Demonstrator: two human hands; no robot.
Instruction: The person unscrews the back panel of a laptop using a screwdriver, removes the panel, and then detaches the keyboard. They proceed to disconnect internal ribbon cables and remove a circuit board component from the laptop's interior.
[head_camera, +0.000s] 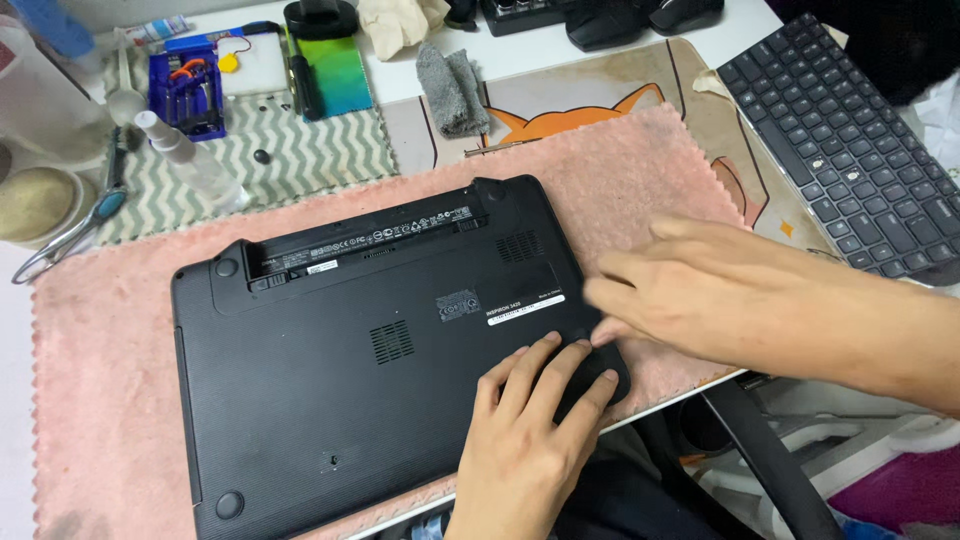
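Now, laptop: black plastic laptop (370, 350) lies bottom-up on the fluffy pink cloth (110, 400) over my counter.
Left hand (530, 440): fingers flat, holding nothing, pressing its near-right corner; keep that steady.
Right hand (700, 290): fingertips pinched narrow at the same corner edge; work gently.
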